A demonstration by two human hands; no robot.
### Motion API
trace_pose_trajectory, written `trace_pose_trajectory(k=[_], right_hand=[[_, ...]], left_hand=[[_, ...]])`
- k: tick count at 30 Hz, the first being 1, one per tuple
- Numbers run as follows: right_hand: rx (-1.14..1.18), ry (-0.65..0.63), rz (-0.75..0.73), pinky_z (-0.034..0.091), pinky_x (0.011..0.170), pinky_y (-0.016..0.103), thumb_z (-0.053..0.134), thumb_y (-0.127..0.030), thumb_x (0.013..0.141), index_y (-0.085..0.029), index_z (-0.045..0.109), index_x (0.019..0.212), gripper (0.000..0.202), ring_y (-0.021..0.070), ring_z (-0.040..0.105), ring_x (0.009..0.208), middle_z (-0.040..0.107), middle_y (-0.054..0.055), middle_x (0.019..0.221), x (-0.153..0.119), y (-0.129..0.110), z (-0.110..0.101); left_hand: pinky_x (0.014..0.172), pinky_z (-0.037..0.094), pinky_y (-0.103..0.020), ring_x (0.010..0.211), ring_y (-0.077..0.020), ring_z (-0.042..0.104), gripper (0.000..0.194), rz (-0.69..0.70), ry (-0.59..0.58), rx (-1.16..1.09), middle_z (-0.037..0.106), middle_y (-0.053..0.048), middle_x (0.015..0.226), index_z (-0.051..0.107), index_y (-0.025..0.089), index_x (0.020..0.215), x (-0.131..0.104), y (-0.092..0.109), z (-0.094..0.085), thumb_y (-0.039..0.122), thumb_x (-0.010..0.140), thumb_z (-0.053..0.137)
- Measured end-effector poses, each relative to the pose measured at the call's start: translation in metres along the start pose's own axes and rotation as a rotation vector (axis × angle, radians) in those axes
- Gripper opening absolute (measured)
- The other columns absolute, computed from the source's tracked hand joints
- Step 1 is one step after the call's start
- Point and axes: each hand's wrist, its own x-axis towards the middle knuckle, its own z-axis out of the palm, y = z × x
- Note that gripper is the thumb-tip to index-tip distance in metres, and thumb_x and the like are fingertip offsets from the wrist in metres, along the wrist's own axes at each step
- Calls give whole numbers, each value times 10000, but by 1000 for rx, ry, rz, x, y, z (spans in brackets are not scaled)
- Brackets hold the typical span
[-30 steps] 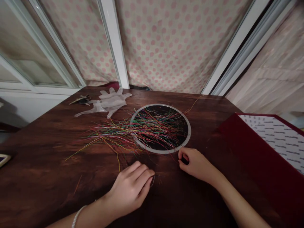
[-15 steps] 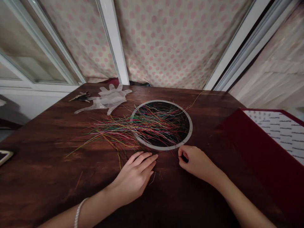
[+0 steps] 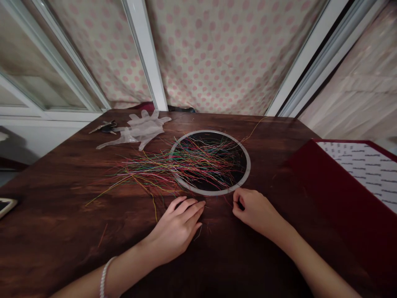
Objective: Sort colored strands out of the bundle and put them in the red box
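Many thin coloured wires (image 3: 192, 161) lie in a loose bundle across a round black mat with a grey rim (image 3: 249, 165), spilling off it to the left. My left hand (image 3: 180, 223) rests palm down on the table just below the mat, its fingers apart and holding nothing. To the right, my right hand (image 3: 254, 209) is closed in a pinch at the mat's lower right edge. A thin red wire runs to its fingertips. A few short wire scraps lie between and near the hands.
A clear plastic glove (image 3: 142, 129) and keys (image 3: 107, 126) lie at the back left of the dark wooden table (image 3: 62, 207). A dark red box (image 3: 335, 207) with a white printed panel stands at the right. Part of a phone (image 3: 6, 205) shows at the left edge.
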Motion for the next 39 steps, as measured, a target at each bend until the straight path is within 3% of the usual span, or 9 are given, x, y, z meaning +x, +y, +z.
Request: trace_pose_trajectory(k=[6, 14, 18, 22, 25, 28, 32, 35, 39], right_hand=[[76, 218, -17, 315, 549, 239, 503, -156, 702, -190, 461, 663, 66, 115, 474, 570, 549, -2, 665, 1, 15, -21], [360, 525, 111, 396, 508, 231, 576, -228, 728, -183, 551, 698, 59, 100, 476, 508, 540, -20, 593, 0, 26, -35], [521, 784, 117, 419, 495, 220, 614, -259, 758, -169, 601, 761, 91, 105, 518, 551, 576, 3, 656, 0, 18, -33], [623, 1061, 61, 410, 485, 218, 613, -239, 790, -165, 582, 794, 80, 94, 503, 549, 557, 3, 675, -3, 0, -23], [681, 1182, -115, 404, 497, 234, 589, -189, 809, -180, 529, 811, 61, 100, 492, 565, 528, -2, 688, -8, -11, -13], [698, 1078, -297, 414, 518, 249, 564, -137, 816, -199, 517, 814, 77, 120, 512, 617, 532, 8, 703, -13, -18, -2], [665, 570, -427, 447, 561, 252, 551, -108, 817, -207, 578, 823, 102, 124, 542, 657, 585, 20, 736, -16, -28, 11], [618, 388, -462, 450, 586, 247, 550, -117, 814, -195, 603, 792, 97, 120, 543, 653, 600, 14, 714, -14, -35, 18], [605, 274, -412, 444, 600, 237, 547, -122, 803, -186, 601, 738, 105, 116, 534, 639, 582, 5, 670, -12, -40, 18]], left_hand=[[960, 375, -420, 1061, -226, 564, 260, -32, 12, -46, 659, -71, 1150, 628, 164, 1098, -2, -2, 2, 173, 907, 452], [983, 336, -433, 1078, -242, 547, 313, -55, 2, -41, 639, -77, 1194, 569, 130, 1200, -6, -2, 7, 199, 921, 443], [979, 345, -430, 1079, -241, 552, 308, -71, 21, -30, 639, -82, 1193, 578, 134, 1188, -5, -1, 4, 178, 907, 458], [978, 352, -439, 1102, -239, 527, 287, -146, 73, -57, 620, -93, 1200, 603, 156, 1142, -5, -1, 4, 152, 900, 449], [951, 380, -456, 1103, -254, 512, 278, -173, 77, -74, 585, -120, 1216, 614, 148, 1111, -6, -1, 3, 118, 884, 454], [962, 379, -476, 1215, -293, 417, 354, -195, 118, -73, 401, -151, 1388, 602, 171, 1149, -7, 0, 0, 52, 844, 468], [1026, 294, -529, 1354, -357, 201, 490, -188, 211, -25, 93, -87, 1540, 572, 246, 1218, -9, 2, -4, 9, 797, 493], [1054, 253, -510, 1359, -332, 221, 460, -146, 179, 7, 258, -52, 1513, 577, 250, 1217, -10, 2, -4, 46, 813, 497], [1097, 202, -450, 1238, -216, 458, 426, -55, 97, -42, 576, -27, 1300, 563, 216, 1227, -10, -2, 0, 56, 850, 443]])
